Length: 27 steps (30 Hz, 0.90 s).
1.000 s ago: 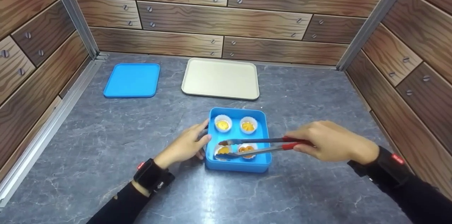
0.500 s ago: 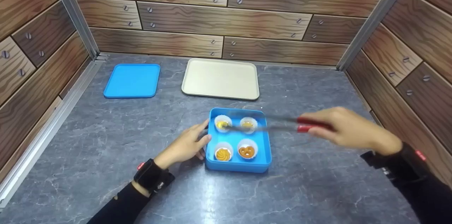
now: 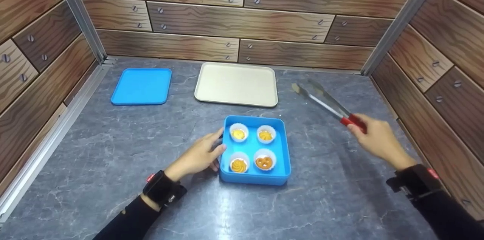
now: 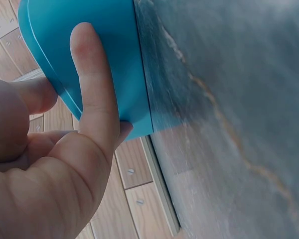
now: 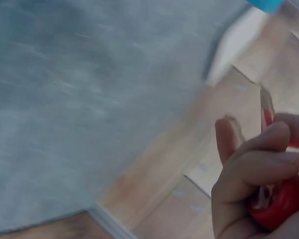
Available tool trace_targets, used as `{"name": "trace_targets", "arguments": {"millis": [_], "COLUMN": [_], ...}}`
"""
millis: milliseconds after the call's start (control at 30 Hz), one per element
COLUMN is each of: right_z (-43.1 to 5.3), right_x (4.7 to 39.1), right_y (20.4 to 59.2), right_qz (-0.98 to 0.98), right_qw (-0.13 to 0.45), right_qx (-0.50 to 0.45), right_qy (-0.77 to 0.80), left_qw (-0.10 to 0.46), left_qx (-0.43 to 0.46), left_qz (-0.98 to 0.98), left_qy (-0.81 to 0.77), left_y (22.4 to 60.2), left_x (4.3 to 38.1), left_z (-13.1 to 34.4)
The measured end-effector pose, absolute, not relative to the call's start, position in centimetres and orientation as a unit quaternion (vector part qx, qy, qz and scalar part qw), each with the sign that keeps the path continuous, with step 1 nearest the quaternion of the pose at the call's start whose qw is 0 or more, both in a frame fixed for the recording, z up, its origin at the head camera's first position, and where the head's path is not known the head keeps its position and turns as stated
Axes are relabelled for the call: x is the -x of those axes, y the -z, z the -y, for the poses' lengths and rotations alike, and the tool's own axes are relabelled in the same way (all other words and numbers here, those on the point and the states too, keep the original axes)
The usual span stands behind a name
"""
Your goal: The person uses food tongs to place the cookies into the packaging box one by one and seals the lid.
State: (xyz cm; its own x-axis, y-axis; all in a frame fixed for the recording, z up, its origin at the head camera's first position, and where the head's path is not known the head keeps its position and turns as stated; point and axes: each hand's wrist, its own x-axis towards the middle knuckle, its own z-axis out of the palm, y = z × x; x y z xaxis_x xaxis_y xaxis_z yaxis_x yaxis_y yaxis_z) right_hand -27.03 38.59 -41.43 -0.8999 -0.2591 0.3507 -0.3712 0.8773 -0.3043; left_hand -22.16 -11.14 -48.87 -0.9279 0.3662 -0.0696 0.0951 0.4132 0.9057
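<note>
My left hand (image 3: pixel 202 155) rests against the left wall of the blue box (image 3: pixel 251 149); in the left wrist view one fairly straight finger (image 4: pixel 95 74) lies flat on that wall. Inside the box are several white paper cups: a yellow piece (image 3: pixel 238 134) back left, a ridged orange piece (image 3: pixel 265 135) back right, a swirled one (image 3: pixel 238 165) front left and a pretzel (image 3: pixel 263 162) front right. Off to the right, my right hand (image 3: pixel 380 136) holds metal tongs (image 3: pixel 326 106) by their red grips. The tongs point away and left, tips apart with nothing between them.
A flat blue lid (image 3: pixel 141 86) lies at the back left of the grey marbled table (image 3: pixel 170 126). Beside it lies a cream tray (image 3: pixel 236 84) with nothing on it. Wood-patterned walls (image 3: pixel 211 17) stand behind and on both sides.
The tongs have moved up and out of the box to the right, turning to point away. The cups in the box stay where they were. My left hand has not moved.
</note>
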Motion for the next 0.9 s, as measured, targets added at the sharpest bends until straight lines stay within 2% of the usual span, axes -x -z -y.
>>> {"name": "trace_targets", "arguments": {"millis": [267,900], "right_z": [-40.0,-40.7], "right_x": [27.1,26.9], "right_y": [45.1,46.8], "right_qz": [0.966,0.980], "right_qw": [0.128,0.086], "right_qx": [-0.118,-0.110], "right_qy": [-0.191,-0.141], "left_qw": [0.131,0.130], "left_qx": [-0.140,-0.138], "left_qz": [-0.834,-0.835], "left_qy": [-0.518,-0.517], "left_y": [49.0,48.9], "left_x": [22.2,22.1], "left_z": [11.2,11.2]}}
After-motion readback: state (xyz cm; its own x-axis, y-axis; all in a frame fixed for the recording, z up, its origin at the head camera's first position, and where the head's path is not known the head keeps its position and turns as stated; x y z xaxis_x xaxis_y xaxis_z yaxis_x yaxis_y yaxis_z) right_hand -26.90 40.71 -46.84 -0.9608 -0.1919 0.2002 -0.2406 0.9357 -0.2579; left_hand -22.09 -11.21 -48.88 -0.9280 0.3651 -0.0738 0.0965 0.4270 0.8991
